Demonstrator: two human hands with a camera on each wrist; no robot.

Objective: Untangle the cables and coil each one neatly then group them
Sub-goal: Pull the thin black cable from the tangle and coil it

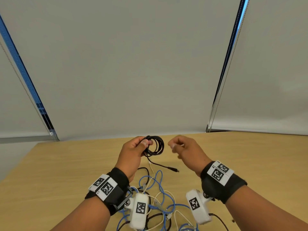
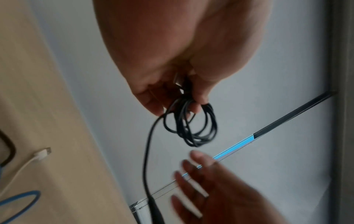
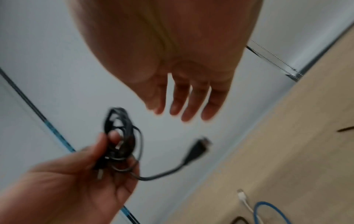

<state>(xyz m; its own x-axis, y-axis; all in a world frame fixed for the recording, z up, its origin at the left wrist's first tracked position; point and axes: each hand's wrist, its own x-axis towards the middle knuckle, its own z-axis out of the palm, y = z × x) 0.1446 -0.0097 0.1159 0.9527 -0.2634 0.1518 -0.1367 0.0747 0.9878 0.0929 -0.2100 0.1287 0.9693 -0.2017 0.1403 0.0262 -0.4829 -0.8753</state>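
Blue, white and dark cables (image 1: 160,197) lie tangled on the wooden table (image 1: 66,164). Black cable (image 1: 155,145), round coil, is pinched in left hand (image 1: 133,152); tail dangles. Right hand (image 1: 185,149) is held empty beside it, fingers loose.

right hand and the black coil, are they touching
Apart. In the right wrist view the right hand has straight fingers with bare blind showing between them and the black coil, which the left hand pinches.
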